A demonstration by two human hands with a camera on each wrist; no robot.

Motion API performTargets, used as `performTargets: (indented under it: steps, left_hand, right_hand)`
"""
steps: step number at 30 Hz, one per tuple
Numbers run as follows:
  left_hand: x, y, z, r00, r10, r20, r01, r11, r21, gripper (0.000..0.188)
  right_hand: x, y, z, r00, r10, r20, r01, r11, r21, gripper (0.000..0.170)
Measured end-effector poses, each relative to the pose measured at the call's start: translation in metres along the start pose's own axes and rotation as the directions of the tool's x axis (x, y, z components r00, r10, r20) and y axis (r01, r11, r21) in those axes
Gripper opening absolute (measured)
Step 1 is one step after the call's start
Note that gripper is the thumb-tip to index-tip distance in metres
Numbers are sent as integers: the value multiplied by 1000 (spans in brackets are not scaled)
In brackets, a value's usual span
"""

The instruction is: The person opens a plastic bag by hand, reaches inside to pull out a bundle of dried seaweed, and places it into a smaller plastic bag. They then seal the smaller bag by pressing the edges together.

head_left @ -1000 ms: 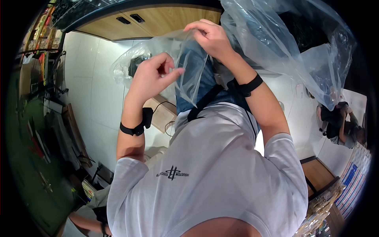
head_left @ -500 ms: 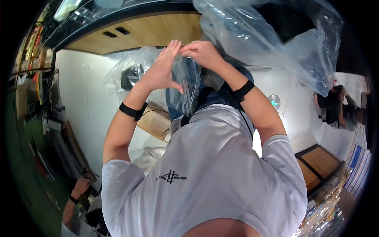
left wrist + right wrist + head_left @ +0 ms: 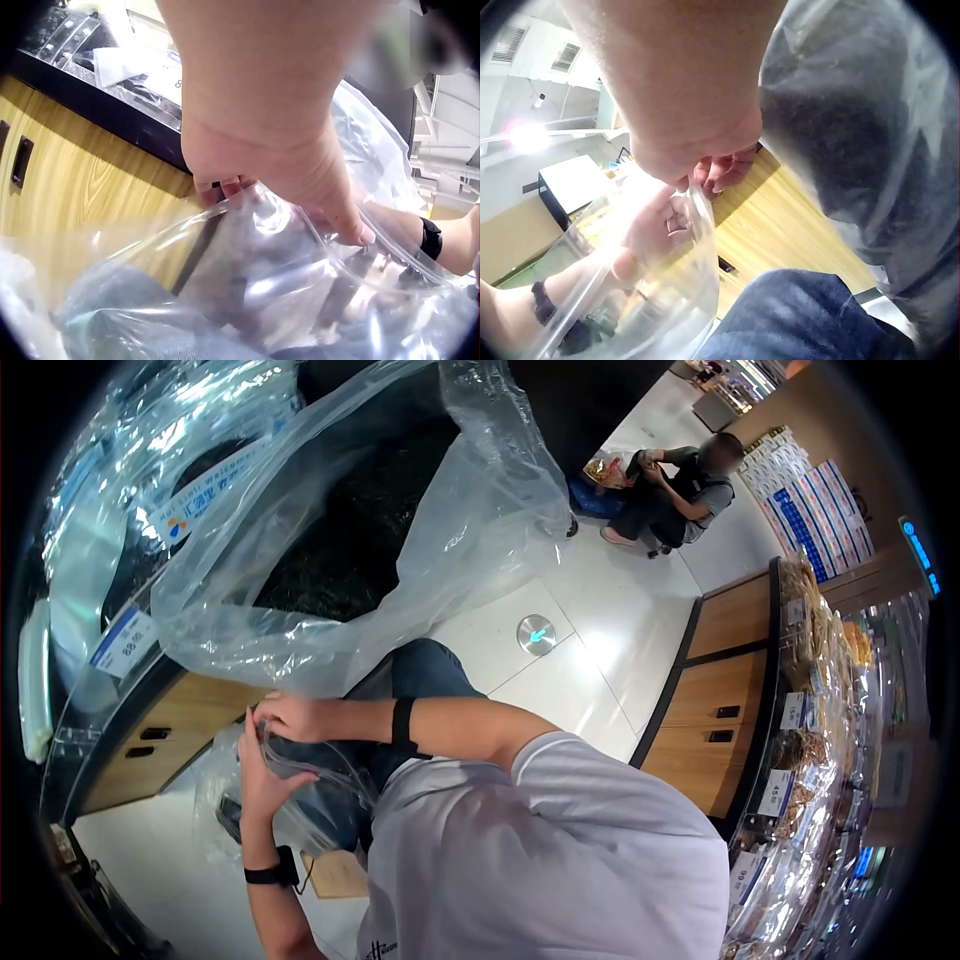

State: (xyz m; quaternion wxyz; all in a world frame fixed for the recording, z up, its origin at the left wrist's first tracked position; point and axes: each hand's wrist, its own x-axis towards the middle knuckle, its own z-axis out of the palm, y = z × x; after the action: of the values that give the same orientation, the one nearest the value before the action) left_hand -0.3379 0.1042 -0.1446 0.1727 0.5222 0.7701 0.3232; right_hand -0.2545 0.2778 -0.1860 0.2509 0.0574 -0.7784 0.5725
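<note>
A clear plastic bag lies over the person's lap, its mouth up at the hands. The right hand pinches the bag's rim with curled fingers, as the right wrist view also shows at the bag edge. Close beside it, the left hand has its fingers straight up and its thumb apart, against the bag's opening. In the left wrist view the left hand reaches over the film, thumb on the near side. Its fingertips are partly hidden.
A large open plastic bag with dark contents stands above the lap. Wooden cabinets are at the left and more at the right. A seated person is at the upper right. A small box lies on the floor.
The head view has swung right, bringing the large bag and right-hand shelves into view. The left hand, curled a second ago, has straightened and come next to the right hand at the clear bag's rim.
</note>
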Motion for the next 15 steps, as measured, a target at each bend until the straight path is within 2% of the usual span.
performTargets:
  steps: [2,3,7,9,11,12,13,14,15]
  left_hand:
    - [1,5,-2,999,-34,-1,34,999,9,141]
    - [3,6,-2,997,-77,-3,77,997,12,139]
    - [-2,-4,0,994,-108,-34,108,994,-7,134]
    - [-7,-8,-2,986,-134,-95,132,991,-29,130]
    - [-6,-16,-1,982,-155,-110,151,988,-46,128]
    - [-9,-23,-3,974,-181,-135,174,983,-67,125]
    - [-10,-25,-5,978,-130,-164,125,991,-38,123]
    - [-7,-26,-7,976,-89,-199,93,996,8,120]
    - [-12,-33,-11,975,-127,-183,120,992,-45,117]
  right_hand:
    - [-1,-11,1,982,186,-30,-184,982,43,19]
    - [-1,-19,1,978,159,-133,-166,985,-47,20]
    - [-3,-24,-6,979,193,-70,-201,970,-134,21]
    - [-9,-30,-10,988,122,92,-100,971,-218,20]
    - [-20,-46,-19,984,78,161,-21,944,-328,17]
    - [-28,-40,-23,980,-29,199,88,951,-296,17]
    - [-37,-17,-17,972,-114,208,166,954,-250,19]
    - [-26,-60,-34,929,123,349,-25,962,-271,17]
    - [-33,-52,-35,927,8,375,86,969,-232,16]
